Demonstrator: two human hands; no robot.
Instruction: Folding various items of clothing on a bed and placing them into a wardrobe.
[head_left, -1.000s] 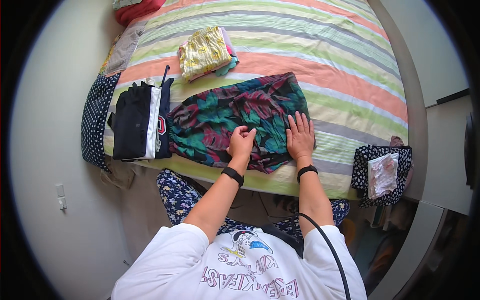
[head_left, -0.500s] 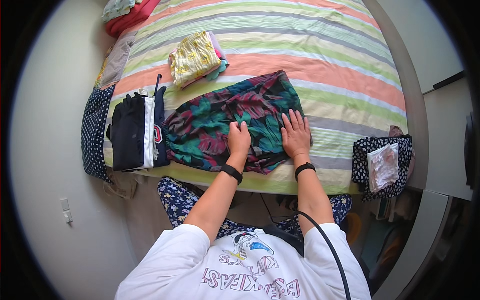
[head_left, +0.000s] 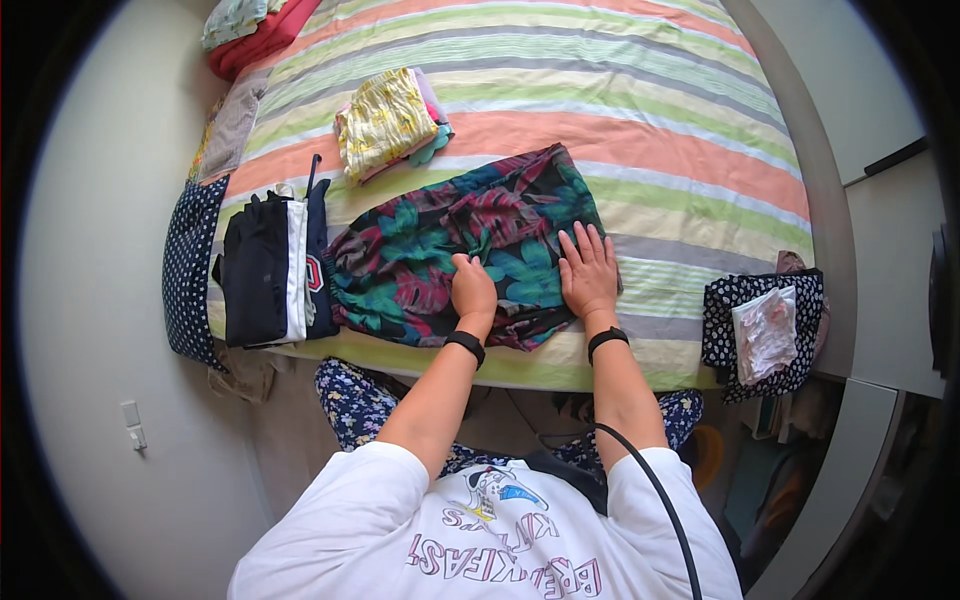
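A dark garment (head_left: 420,240) with a green and maroon leaf print lies spread across the near side of the bed. Its gathered end is at the left and it widens toward the right. My left hand (head_left: 474,290) is closed near its middle, with a small fold of the cloth standing at the curled fingertips. My right hand (head_left: 590,275) rests flat on the garment's right edge, fingers stretched out. Whatever lies under my left palm is hidden.
Left of the garment lies a stack of folded dark and white clothes (head_left: 262,265), beside a dotted navy cloth (head_left: 190,270). Beyond sits a pile topped by yellow fabric (head_left: 385,122). At the right bed corner, a pale folded cloth (head_left: 767,335) lies on a black patterned one (head_left: 722,322).
My left hand has drawn slightly left and toward me, its fingers more curled. The garment's far right corner has shifted a little to the left. My right hand stays almost in place.
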